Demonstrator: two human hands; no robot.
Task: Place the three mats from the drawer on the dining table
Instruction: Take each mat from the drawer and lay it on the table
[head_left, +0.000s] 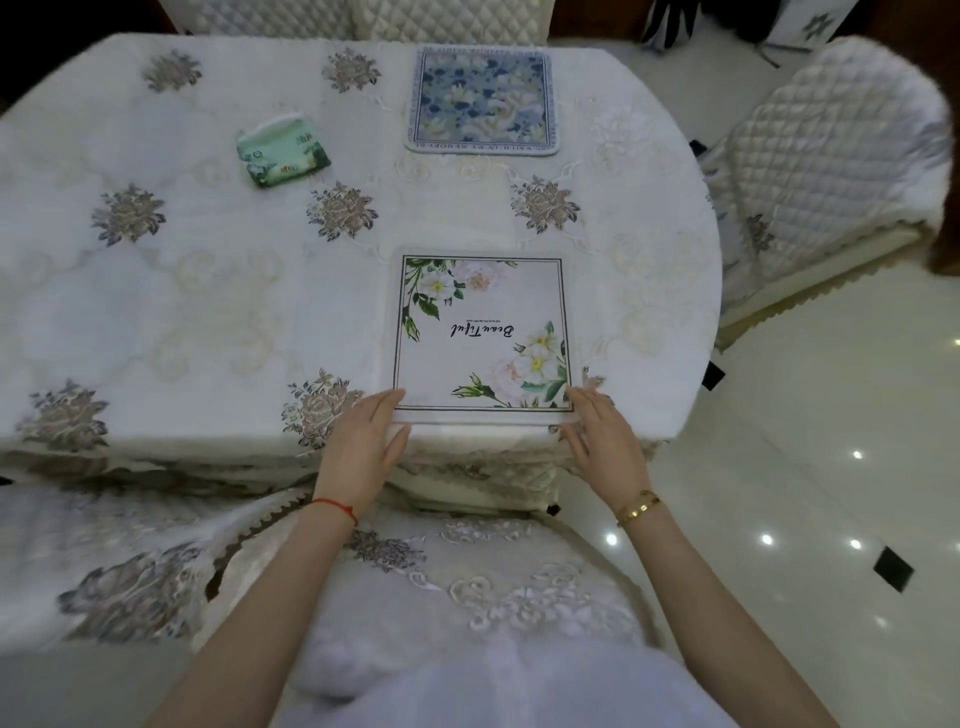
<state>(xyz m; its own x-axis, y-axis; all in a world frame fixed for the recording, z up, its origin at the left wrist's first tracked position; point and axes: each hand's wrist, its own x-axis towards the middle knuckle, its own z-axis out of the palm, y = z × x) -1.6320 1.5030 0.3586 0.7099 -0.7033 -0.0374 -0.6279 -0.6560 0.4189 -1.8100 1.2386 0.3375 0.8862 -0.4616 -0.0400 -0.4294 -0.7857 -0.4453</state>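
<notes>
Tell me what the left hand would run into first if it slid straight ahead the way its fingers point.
The left hand already touches the near left corner of the white floral mat. Pointing up and slightly right, it would push that mat first; the blue floral mat lies farther along the tablecloth.

Counter (156, 291): being covered by a matt white cloth, embroidered with raised grey-brown flowers. White floral mat (483, 332): a smooth, matt printed face is being shown. Blue floral mat (480, 101): a woven-looking, matt surface is being presented. Green tissue pack (280, 153): being wrapped in glossy plastic film. Chairs (826, 156): being draped in quilted, faintly shiny fabric. Floor (810, 467): glossy pale tiles are being lit with reflections. Bracelet (638, 506): polished gold-coloured metal is being shown.
</notes>
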